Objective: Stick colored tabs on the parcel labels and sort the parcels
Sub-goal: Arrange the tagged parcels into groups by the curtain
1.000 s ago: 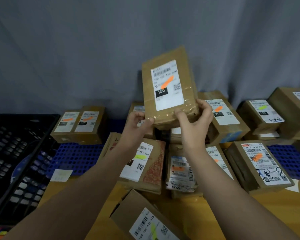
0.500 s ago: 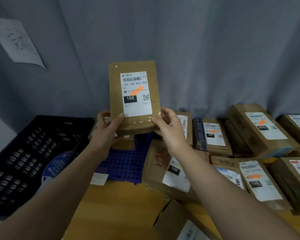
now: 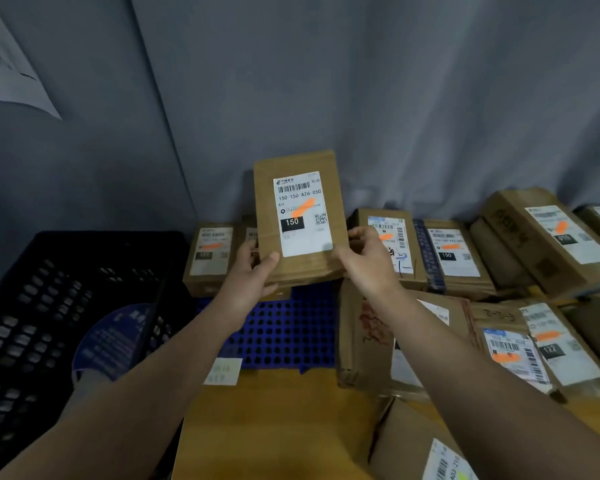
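Note:
I hold a flat brown parcel upright in front of the grey curtain. Its white label reads 150 and carries an orange tab. My left hand grips its lower left corner, thumb on the front. My right hand grips the lower right edge. Behind and below it, a brown parcel with an orange tab leans at the back left. More orange-tabbed parcels stand in a row to the right.
A black perforated crate with a blue round fan inside stands at left. A blue grid mat lies under the held parcel, a small paper note at its front edge. Parcels crowd the right of the wooden table.
I have carried the parcel leftward over the blue mat and lowered it toward the back-left parcels. My view has turned left with it. Both hands keep their grip.

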{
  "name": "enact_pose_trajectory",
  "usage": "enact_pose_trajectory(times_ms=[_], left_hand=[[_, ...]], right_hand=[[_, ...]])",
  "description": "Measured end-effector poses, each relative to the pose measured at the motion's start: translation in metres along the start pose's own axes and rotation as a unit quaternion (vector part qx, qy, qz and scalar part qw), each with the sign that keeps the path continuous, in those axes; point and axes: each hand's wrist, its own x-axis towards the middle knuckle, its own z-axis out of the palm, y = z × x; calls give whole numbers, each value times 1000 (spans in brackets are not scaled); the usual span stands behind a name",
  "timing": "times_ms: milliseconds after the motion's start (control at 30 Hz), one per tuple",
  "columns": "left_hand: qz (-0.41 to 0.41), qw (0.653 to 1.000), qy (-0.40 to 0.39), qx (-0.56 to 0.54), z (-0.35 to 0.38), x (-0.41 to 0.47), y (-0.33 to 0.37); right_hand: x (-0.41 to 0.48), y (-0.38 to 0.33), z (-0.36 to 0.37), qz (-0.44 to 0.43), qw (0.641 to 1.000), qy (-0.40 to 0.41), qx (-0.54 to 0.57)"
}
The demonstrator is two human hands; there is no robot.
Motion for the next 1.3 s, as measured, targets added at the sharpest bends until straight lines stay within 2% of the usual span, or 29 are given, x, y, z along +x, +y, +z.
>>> enact_pose_trajectory(times_ms=[200,467,700,800,933,1200,1300], left_hand=[[23,999,-22,2,14,2,-14],[11,999,-29,25,32,-1,-26],[26,996,-28,78,58,-4,-31],[26,994,-22,107,59,-7,-32],[19,991,-18,133,59,-12,-38],[3,978,38,206,65,3,-36],[-20,974,27,226,59,13,-35]], right_hand=[[2,11,-3,-10,999,14,-29],[4,32,-18,-8,999,-6,-46],[5,47,-30,-44,993,28,-104],[1,48,-33,-86,988,7,-126],[-6,52,-38,-125,966,-53,-221],[6,52,-31,-87,936,-140,-312],[15,45,-20,-91,914,-158,-361]])
